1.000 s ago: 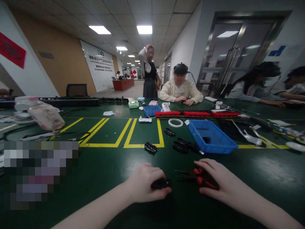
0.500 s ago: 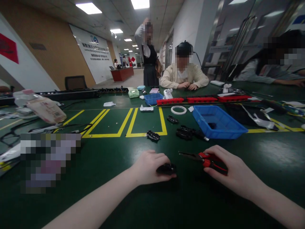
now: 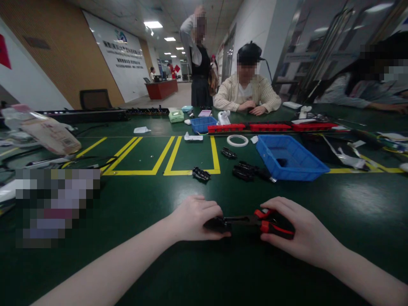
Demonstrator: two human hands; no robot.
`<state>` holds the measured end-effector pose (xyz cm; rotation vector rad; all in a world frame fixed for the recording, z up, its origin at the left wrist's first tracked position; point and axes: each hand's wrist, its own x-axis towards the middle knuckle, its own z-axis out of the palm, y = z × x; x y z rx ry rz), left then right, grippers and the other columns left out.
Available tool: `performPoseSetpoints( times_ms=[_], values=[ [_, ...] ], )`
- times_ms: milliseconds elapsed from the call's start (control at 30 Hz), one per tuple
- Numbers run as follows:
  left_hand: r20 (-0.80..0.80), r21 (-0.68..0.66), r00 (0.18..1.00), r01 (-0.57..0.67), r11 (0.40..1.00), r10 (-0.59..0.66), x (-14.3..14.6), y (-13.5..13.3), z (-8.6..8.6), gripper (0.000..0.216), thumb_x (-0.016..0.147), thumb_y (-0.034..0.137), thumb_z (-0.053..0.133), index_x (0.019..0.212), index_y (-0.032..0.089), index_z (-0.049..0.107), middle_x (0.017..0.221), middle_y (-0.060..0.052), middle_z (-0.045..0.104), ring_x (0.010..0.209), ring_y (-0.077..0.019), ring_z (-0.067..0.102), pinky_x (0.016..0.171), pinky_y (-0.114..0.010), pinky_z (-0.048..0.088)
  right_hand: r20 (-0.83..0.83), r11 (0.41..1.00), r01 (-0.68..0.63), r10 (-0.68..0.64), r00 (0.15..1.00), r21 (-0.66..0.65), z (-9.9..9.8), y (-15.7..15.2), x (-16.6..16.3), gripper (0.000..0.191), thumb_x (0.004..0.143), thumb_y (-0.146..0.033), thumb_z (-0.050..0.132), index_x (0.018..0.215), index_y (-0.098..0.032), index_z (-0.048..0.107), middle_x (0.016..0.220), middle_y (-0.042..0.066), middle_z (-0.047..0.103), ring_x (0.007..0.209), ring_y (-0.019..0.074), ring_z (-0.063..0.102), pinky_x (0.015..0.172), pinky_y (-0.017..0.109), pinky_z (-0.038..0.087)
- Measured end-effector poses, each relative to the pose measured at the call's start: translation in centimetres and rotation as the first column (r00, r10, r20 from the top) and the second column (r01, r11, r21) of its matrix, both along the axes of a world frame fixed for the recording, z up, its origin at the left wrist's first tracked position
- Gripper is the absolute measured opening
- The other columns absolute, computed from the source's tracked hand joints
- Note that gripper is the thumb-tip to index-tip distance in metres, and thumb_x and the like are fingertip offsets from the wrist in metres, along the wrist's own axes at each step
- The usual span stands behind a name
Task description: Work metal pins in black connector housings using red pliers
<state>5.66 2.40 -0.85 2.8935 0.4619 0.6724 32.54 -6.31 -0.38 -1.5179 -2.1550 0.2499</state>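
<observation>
My left hand (image 3: 194, 219) is closed on a small black plastic part (image 3: 216, 223) and presses it to the green table (image 3: 159, 263). My right hand (image 3: 298, 231) grips red-handled needle-nose pliers (image 3: 261, 222), fingers wrapped round the handles. The pliers' dark jaws point left and meet the black part between my hands. Both forearms reach in from the bottom edge.
Beyond my hands lie several loose black parts (image 3: 244, 171), a blue bin (image 3: 288, 158), a white tape ring (image 3: 237, 140), red strips (image 3: 270, 126) and yellow floor-style lines (image 3: 191, 171). Bags and cables clutter the left. A person sits opposite; others sit at the right and one stands behind.
My right hand has swung the pliers left until the jaws reach the black part in my left hand. The camera has tilted down a little.
</observation>
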Motion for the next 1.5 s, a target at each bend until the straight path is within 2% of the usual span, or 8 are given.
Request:
performPoseSetpoints(
  times_ms=[133,467,900,1133,1300,1400,1500],
  values=[
    [-0.022,-0.005,0.999,0.03,1.0,-0.03,0.04,-0.01,0.07,0.028,0.078,0.043,0.069,0.08,0.017,0.059,0.068,0.005,0.061,0.053,-0.0088,0.049,0.051,-0.023,0.034,0.018,0.999,-0.038,0.038,0.999,-0.013,-0.18,0.1,0.17,0.036,0.076,-0.043,0.067,0.106,-0.025,0.06,0.104,0.005,0.066,0.094,0.0216,0.064,0.079,0.035,0.055],
    [-0.052,0.037,0.997,0.065,0.997,-0.063,0.16,-0.1,0.12,0.028,0.075,0.041,0.072,0.079,0.016,0.06,0.068,0.005,0.06,0.053,-0.0089,0.046,0.05,-0.023,0.032,-0.008,0.999,-0.036,0.035,0.999,-0.032,-0.26,-0.17,-0.2,0.039,0.073,-0.044,0.069,0.106,-0.024,0.061,0.105,0.007,0.066,0.096,0.0228,0.063,0.082,0.038,0.053],
    [-0.046,0.001,0.996,0.079,0.997,-0.079,0.08,0.01,0.23,0.027,0.08,0.042,0.067,0.084,0.016,0.061,0.073,0.003,0.062,0.056,-0.0093,0.049,0.052,-0.023,0.034,-0.019,0.985,-0.079,0.077,0.997,-0.152,0.37,-0.33,-0.56,0.027,0.078,-0.04,0.065,0.098,-0.023,0.058,0.094,0.004,0.064,0.081,0.0178,0.062,0.068,0.031,0.052],
    [-0.035,-0.026,0.993,0.108,0.994,-0.109,0.07,0.01,0.26,0.034,0.08,0.049,0.067,0.088,0.016,0.061,0.074,0.003,0.063,0.057,-0.01,0.051,0.052,-0.024,0.035,0.039,0.985,-0.098,0.104,0.994,-0.141,0.3,-0.3,-0.74,0.033,0.076,-0.039,0.066,0.104,-0.024,0.057,0.096,0.004,0.063,0.082,0.018,0.061,0.069,0.031,0.052],
    [0.007,-0.046,0.993,0.118,0.992,-0.118,-0.04,0.0,0.24,0.036,0.082,0.052,0.063,0.088,0.016,0.06,0.074,0.003,0.063,0.059,-0.0098,0.054,0.054,-0.024,0.035,0.087,0.994,-0.098,0.103,0.991,-0.055,-0.11,-0.3,-0.65,0.028,0.073,-0.029,0.063,0.1,-0.023,0.058,0.095,0.005,0.064,0.081,0.0188,0.061,0.07,0.032,0.05],
    [0.071,-0.039,0.994,0.083,0.996,-0.08,-0.14,-0.03,0.26,0.042,0.079,0.058,0.063,0.089,0.017,0.06,0.072,0.002,0.063,0.058,-0.0102,0.054,0.054,-0.025,0.033,0.126,0.995,-0.098,0.097,0.987,0.0,-0.23,-0.36,-0.5,0.031,0.071,-0.027,0.063,0.101,-0.023,0.058,0.095,0.005,0.064,0.079,0.0186,0.061,0.068,0.032,0.049],
    [0.116,-0.059,0.993,0.022,0.998,-0.015,-0.19,-0.03,0.25,0.051,0.076,0.063,0.06,0.098,0.017,0.06,0.076,0.0,0.065,0.062,-0.0124,0.057,0.055,-0.026,0.035,0.142,0.996,-0.088,0.085,0.986,0.018,-0.11,-0.43,-0.44,0.032,0.071,-0.027,0.062,0.102,-0.023,0.058,0.096,0.005,0.065,0.077,0.0183,0.06,0.066,0.032,0.049]
  ],
)
